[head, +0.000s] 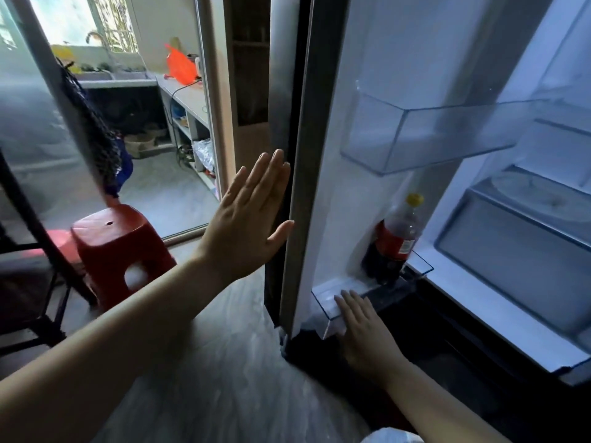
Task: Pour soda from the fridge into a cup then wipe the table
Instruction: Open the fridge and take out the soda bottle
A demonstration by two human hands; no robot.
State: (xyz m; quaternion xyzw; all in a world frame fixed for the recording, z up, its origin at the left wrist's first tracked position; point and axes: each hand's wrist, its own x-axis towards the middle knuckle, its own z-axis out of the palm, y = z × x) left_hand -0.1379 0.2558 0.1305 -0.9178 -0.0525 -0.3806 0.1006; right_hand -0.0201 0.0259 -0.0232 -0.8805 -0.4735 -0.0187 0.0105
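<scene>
A fridge door (319,155) stands open, its edge a long strip of brushed grey metal, its inner lining smooth white plastic. The left hand (252,215) lies flat against the door's outer edge, palm to the metal, fingers (271,174) straight and together, thumb spread to the side, gripping nothing. The right hand (364,327) reaches low, palm down, fingers (350,302) flat and close together, touching the front lip of the lowest door bin (332,306), a clear plastic tray with angular corners.

The soda bottle (395,243) stands upright in that same bin, at its far end, well apart from the right hand. It is clear plastic, rounded, with a yellow cap, a red label and dark cola filling the lower part.

Above it hangs a second clear bin (441,135), boxy and see-through. Inside the fridge sit frosted drawers (518,251). To the left, a glossy red plastic stool (118,247) stands on the pale grey floor (230,362).
</scene>
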